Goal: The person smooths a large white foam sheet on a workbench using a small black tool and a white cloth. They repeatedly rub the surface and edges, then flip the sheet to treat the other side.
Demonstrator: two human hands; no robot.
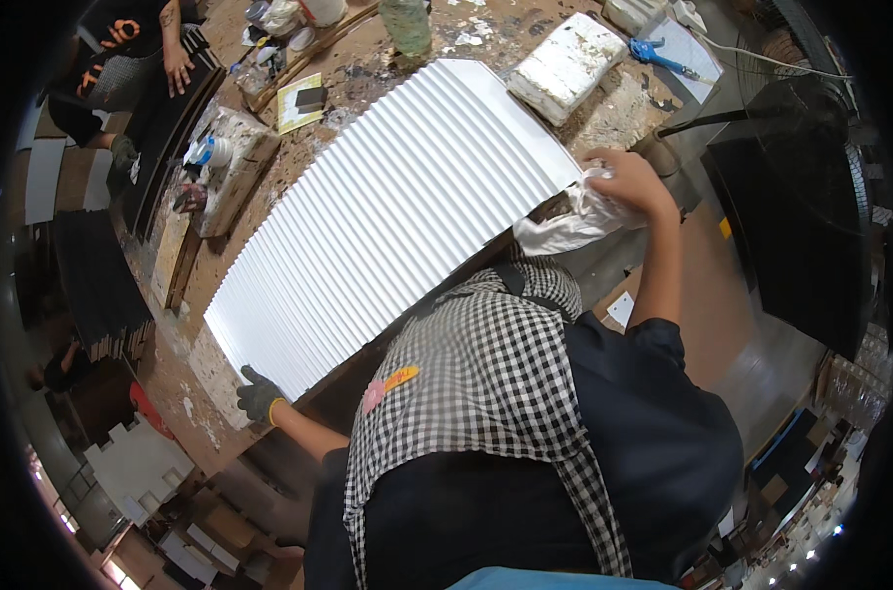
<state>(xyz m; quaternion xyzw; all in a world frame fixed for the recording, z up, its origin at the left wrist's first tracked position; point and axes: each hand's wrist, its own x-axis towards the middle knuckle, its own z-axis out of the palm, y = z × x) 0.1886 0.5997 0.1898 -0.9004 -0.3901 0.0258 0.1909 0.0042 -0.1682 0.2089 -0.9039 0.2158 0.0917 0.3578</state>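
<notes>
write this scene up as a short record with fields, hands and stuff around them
left hand: gloved, at the near left corner of the panel
right hand: bare, holding a cloth by the panel's right corner
panel: white, ribbed, over the table
table: brown, paint-spattered
beyond panel: white block, blue tool
upper left: co-worker

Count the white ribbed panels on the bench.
1: white ribbed panel, across the bench, between the gloved left hand and right hand. Any beneath would be hidden.
</notes>
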